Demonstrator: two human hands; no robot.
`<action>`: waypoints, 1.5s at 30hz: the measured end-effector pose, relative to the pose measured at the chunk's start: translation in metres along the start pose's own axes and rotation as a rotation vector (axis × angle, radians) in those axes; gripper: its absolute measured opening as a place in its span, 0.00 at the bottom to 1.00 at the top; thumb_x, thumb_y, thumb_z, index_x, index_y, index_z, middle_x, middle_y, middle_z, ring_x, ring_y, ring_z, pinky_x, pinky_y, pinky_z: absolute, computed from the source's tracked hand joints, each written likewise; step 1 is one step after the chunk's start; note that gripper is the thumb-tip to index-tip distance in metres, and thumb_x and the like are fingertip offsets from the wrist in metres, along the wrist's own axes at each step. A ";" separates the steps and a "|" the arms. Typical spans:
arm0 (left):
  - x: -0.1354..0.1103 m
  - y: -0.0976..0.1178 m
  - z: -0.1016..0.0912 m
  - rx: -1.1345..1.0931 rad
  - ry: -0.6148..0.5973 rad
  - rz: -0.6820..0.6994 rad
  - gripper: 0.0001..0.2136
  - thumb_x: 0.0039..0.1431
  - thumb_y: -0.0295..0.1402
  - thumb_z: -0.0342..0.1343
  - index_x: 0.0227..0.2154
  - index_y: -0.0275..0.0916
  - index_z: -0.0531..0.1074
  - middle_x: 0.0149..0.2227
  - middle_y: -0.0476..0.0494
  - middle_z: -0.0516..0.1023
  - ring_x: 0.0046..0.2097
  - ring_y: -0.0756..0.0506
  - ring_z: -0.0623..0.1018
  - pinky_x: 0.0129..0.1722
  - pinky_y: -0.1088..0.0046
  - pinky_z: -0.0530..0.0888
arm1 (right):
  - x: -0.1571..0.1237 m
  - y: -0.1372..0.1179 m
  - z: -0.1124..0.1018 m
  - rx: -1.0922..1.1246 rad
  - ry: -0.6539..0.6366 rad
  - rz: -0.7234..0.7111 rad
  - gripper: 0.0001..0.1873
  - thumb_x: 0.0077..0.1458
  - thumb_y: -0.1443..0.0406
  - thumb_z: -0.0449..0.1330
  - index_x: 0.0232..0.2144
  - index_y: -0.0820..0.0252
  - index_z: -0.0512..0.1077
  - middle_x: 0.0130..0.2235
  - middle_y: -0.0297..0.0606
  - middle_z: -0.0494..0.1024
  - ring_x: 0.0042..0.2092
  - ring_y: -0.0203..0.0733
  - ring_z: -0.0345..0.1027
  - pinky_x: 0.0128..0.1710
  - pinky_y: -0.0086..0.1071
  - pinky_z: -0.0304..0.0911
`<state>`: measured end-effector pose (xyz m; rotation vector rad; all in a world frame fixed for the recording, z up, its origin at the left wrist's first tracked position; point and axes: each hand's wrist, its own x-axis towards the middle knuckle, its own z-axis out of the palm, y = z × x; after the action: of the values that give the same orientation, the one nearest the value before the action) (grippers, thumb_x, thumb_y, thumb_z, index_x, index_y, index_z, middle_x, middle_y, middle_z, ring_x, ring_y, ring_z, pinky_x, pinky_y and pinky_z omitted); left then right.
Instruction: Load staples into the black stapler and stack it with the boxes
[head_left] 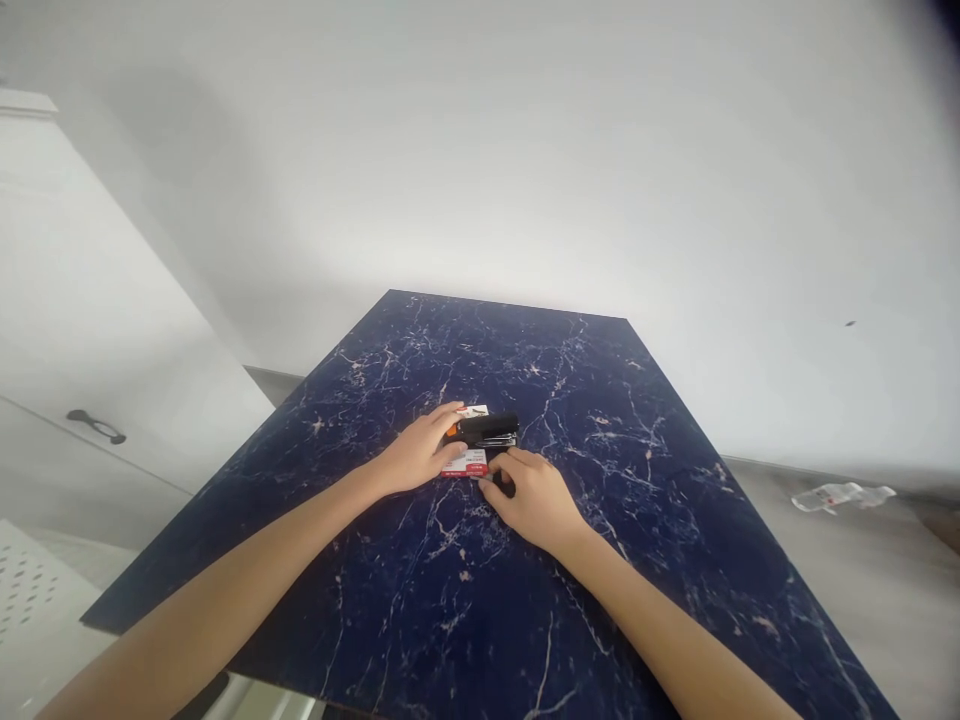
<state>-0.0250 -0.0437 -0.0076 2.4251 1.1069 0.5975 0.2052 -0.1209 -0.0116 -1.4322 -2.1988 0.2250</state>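
Observation:
A black stapler [489, 431] with an orange end lies across a small white and red box [468, 462] near the middle of a dark blue marbled table [615, 420]. My left hand [417, 453] rests on the box and touches the stapler's left end, fingers curled over them. My right hand [531, 498] sits just in front of the stapler's right end, fingers bent down on a small dark part I cannot make out.
A white cabinet [82, 330] with a dark handle [96, 427] stands at the left. A white wall is behind the table. A clear plastic bottle [841, 495] lies on the grey floor at the right.

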 end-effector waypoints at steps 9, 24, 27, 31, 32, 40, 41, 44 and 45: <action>-0.013 -0.004 -0.004 0.022 0.025 -0.074 0.24 0.72 0.44 0.49 0.67 0.48 0.60 0.69 0.39 0.62 0.68 0.33 0.65 0.63 0.50 0.67 | -0.008 0.021 -0.022 0.046 -0.117 -0.030 0.05 0.59 0.63 0.61 0.31 0.56 0.71 0.32 0.34 0.74 0.33 0.39 0.67 0.33 0.32 0.59; -0.010 0.001 -0.001 0.071 0.084 0.065 0.19 0.69 0.43 0.55 0.60 0.47 0.72 0.53 0.41 0.79 0.53 0.37 0.77 0.54 0.55 0.73 | -0.001 0.037 -0.018 0.238 -0.002 0.161 0.14 0.64 0.59 0.59 0.51 0.53 0.73 0.37 0.36 0.80 0.35 0.43 0.74 0.36 0.36 0.68; -0.011 0.001 -0.002 0.070 0.077 0.091 0.20 0.70 0.44 0.54 0.61 0.48 0.71 0.54 0.41 0.79 0.55 0.37 0.77 0.57 0.53 0.71 | 0.000 0.047 -0.028 0.265 -0.031 0.138 0.10 0.63 0.59 0.60 0.45 0.52 0.75 0.36 0.33 0.82 0.32 0.41 0.74 0.34 0.34 0.68; -0.011 -0.003 -0.005 0.090 0.089 0.081 0.20 0.70 0.45 0.54 0.61 0.47 0.72 0.53 0.41 0.80 0.54 0.37 0.77 0.57 0.52 0.71 | -0.004 0.073 -0.058 0.188 -0.112 0.077 0.10 0.62 0.60 0.61 0.45 0.51 0.77 0.40 0.33 0.83 0.37 0.42 0.76 0.38 0.35 0.70; -0.011 -0.004 -0.006 0.100 0.090 0.079 0.20 0.70 0.45 0.54 0.61 0.47 0.71 0.52 0.41 0.80 0.54 0.37 0.77 0.57 0.52 0.71 | -0.006 0.078 -0.065 0.147 -0.104 0.082 0.10 0.61 0.60 0.61 0.44 0.51 0.78 0.39 0.34 0.83 0.37 0.43 0.76 0.39 0.36 0.70; -0.012 -0.002 -0.007 0.095 0.120 0.035 0.21 0.69 0.43 0.54 0.62 0.47 0.70 0.50 0.41 0.80 0.52 0.37 0.77 0.54 0.52 0.72 | -0.017 0.041 -0.048 -0.041 -0.067 -0.063 0.12 0.66 0.60 0.56 0.39 0.52 0.80 0.38 0.39 0.81 0.37 0.44 0.75 0.37 0.37 0.69; -0.012 -0.001 -0.007 0.090 0.118 0.031 0.21 0.69 0.43 0.54 0.62 0.47 0.70 0.50 0.41 0.80 0.52 0.37 0.77 0.54 0.53 0.73 | -0.018 0.034 -0.041 -0.058 -0.084 -0.065 0.12 0.66 0.60 0.56 0.41 0.51 0.81 0.40 0.39 0.81 0.36 0.44 0.75 0.36 0.36 0.69; -0.012 0.001 -0.008 0.089 0.112 0.032 0.21 0.69 0.43 0.54 0.62 0.46 0.70 0.51 0.40 0.80 0.52 0.36 0.77 0.54 0.53 0.73 | -0.020 0.023 -0.029 -0.078 -0.119 -0.084 0.12 0.67 0.63 0.56 0.43 0.52 0.80 0.44 0.41 0.79 0.38 0.44 0.75 0.36 0.35 0.69; -0.012 0.001 -0.008 0.092 0.111 0.034 0.21 0.69 0.42 0.54 0.62 0.46 0.70 0.51 0.40 0.79 0.52 0.36 0.76 0.55 0.52 0.73 | -0.020 0.023 -0.029 -0.074 -0.119 -0.088 0.11 0.67 0.64 0.55 0.43 0.53 0.79 0.44 0.41 0.79 0.40 0.45 0.75 0.38 0.35 0.69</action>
<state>-0.0355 -0.0526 -0.0033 2.5206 1.1628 0.7154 0.2443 -0.1329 -0.0026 -1.3892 -2.3832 0.2045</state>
